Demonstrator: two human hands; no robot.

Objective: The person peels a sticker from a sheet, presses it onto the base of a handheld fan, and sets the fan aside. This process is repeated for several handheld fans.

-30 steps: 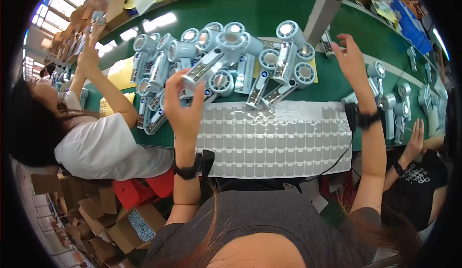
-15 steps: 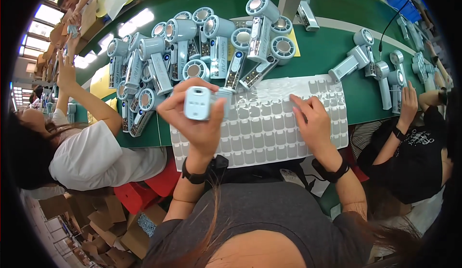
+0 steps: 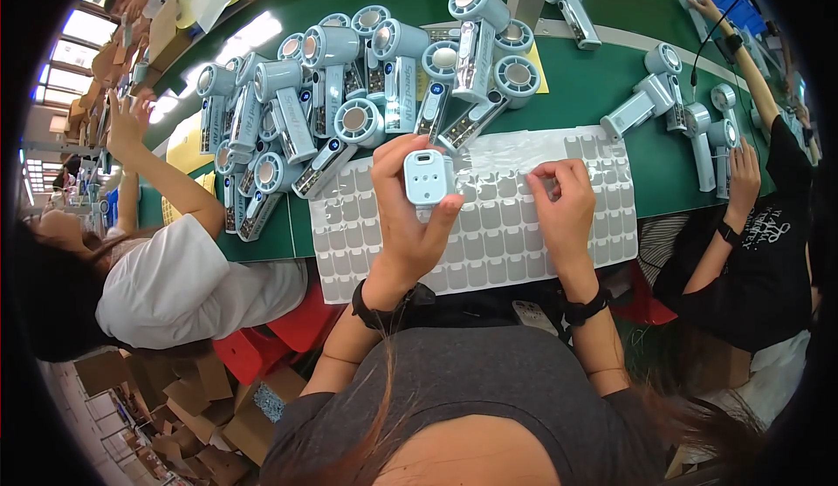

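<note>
A light-blue handheld fan [image 3: 428, 178] is gripped in my left hand [image 3: 403, 233], its base turned up toward me, with a port slot and small round holes showing. The rest of that fan is hidden below its base and my fingers. Under both hands lies a white sheet of grey stickers [image 3: 515, 150], with its upper middle part bare of grey pieces. My right hand [image 3: 567, 211] hovers over the sheet's right half, thumb and forefinger pinched together. Whatever is between those fingertips is too small to make out.
A pile of light-blue fans [image 3: 327, 45] crowds the green table [image 3: 585, 85] beyond the sheet. One fan [image 3: 640, 106] touches the sheet's upper right corner, with several more farther right. Co-workers sit on both sides; one rests a hand [image 3: 744, 176] at the right table edge.
My left hand has brought the fan rightward over the sheet, with its base turned more squarely upward. My right forefinger, stretched out on the sheet before, has curled into a pinch with the thumb.
</note>
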